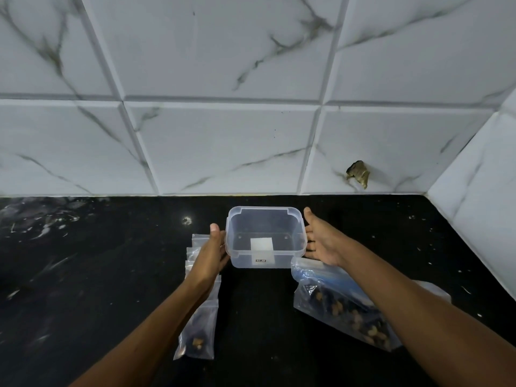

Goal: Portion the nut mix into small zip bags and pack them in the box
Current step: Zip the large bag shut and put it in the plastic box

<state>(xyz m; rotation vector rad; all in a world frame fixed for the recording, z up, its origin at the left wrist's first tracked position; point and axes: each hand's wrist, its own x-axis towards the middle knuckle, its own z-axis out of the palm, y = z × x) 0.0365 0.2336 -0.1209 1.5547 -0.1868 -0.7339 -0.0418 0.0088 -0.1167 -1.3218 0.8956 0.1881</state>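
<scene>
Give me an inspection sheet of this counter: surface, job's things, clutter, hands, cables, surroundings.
Surface: black counter, pale flecks and smears.
Job's things: clear box, lidless, no bags inside, white label on its front wall. Small bags stacked left of it, partly under the left arm; the nearest holds a few nuts. Big nut bag to the right, lying flat under the right arm.
Clutter: nothing seen.
Hands: left hand against the box's left side, fingers hidden behind it; right hand open beside the right side, contact unclear.
Cables: nothing seen.
Surroundings: marble-look tile wall behind and at right, one chipped hole.
</scene>
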